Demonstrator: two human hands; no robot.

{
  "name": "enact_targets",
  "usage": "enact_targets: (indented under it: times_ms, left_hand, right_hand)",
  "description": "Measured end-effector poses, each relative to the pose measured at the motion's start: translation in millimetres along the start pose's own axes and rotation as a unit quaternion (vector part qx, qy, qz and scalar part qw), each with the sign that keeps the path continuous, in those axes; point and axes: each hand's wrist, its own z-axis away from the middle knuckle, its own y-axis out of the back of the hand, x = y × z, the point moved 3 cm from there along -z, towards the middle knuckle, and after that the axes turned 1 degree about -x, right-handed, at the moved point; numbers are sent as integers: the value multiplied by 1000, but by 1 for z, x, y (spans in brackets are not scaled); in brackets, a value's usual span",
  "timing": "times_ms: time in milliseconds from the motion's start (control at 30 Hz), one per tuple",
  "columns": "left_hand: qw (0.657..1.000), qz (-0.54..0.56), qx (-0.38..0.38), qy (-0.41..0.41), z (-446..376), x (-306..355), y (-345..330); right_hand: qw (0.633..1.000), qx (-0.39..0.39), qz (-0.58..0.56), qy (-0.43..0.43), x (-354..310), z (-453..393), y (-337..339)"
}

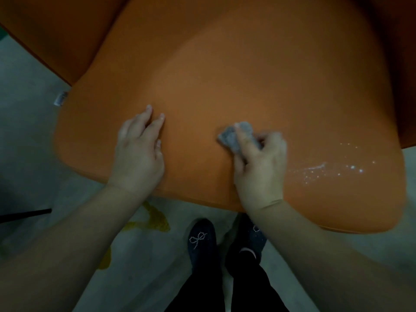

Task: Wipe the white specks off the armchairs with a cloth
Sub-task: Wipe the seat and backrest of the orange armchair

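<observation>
Your right hand (258, 167) pinches small crumpled grey cloth (236, 137) vs orange padded armchair seat (225, 75); white specks (326, 168) just right of grip. Left hand (137, 152) flat, fingers straight, on seat.

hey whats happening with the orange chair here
A person is leaning over an orange armchair seat and wiping it. The right hand grips a small grey cloth pressed on the cushion, while the left hand rests flat on the seat with fingers straight. A patch of white specks lies to the right of the cloth hand near the front edge, not yet wiped. The person's dark shoes stand on the floor just below the seat.
</observation>
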Motion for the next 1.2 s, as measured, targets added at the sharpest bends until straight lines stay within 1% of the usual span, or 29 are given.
enact_targets:
  times_ms: [100, 133, 200, 233, 300, 367, 400, 433, 500, 533, 567, 667, 767, 800, 867, 933, 967, 1000, 1067, 1133, 1167, 1200]
  left_hand:
    - [1000, -8, -3, 0, 0, 2, 0]
    - [1000, -9, -3, -1, 0, 2, -1]
    - [1000, -9, -6, 2, 0, 3, -1]
    - [1000, -12, -9, 3, 0, 3, -2]
    - [999, -28, -22, -9, 2, 8, -4]
    - [998, -40, -39, -34, 2, 19, -8]
    - [997, -38, -46, -45, 2, 28, -10]
    - [997, -33, -52, -54, 2, 37, -14]
    - [995, -21, -60, -71, 2, 56, -21]
    - [995, -18, -62, -82, 1, 65, -25]
    - [994, -16, -65, -90, -1, 74, -28]
    - [992, -15, -73, -105, -9, 92, -35]
    - [990, -18, -73, -120, -18, 111, -39]
    - [990, -15, -73, -120, -20, 116, -41]
    - [990, -6, -75, -116, -23, 127, -45]
    - [990, -3, -81, -118, -24, 136, -51]
    - [989, -4, -84, -119, -24, 141, -53]
    - [989, -4, -88, -121, -25, 146, -56]
    - [989, -8, -89, -119, -25, 150, -57]
    - [989, -11, -86, -119, -26, 153, -59]
    - [989, -12, -85, -119, -26, 155, -59]
    - [989, -16, -86, -118, -26, 156, -59]
  right_hand:
    - [990, -80, -10, 114, -36, 24, -22]
    - [986, -100, -4, 131, -40, 29, -25]
    - [988, -90, 2, 123, -28, 27, -20]
    - [993, -69, 0, 98, -14, 23, -13]
    - [1000, -20, 7, 20, 17, 13, 5]
    - [999, -1, 17, -42, 33, 10, 18]
    - [999, -1, 18, -44, 34, 11, 20]
    - [1000, -11, 18, -22, 32, 14, 20]
    - [996, -53, 31, 60, 32, 21, 22]
    - [993, -65, 42, 86, 41, 21, 25]
    - [993, -61, 50, 86, 54, 19, 31]
    - [998, -15, 56, 29, 80, 12, 46]
    - [999, 8, 46, 22, 92, 10, 58]
    - [999, 31, 44, -3, 104, 7, 66]
    - [993, 74, 46, -84, 136, 3, 86]
    - [985, 84, 44, -144, 158, 6, 95]
    - [986, 76, 37, -146, 156, 8, 93]
    - [989, 62, 24, -128, 149, 11, 86]
    - [999, 12, -2, -47, 124, 17, 69]
    - [999, -19, 13, 33, 116, 15, 67]
    - [999, -10, 21, 33, 126, 11, 72]
    - [1000, 16, 23, -6, 143, 8, 80]
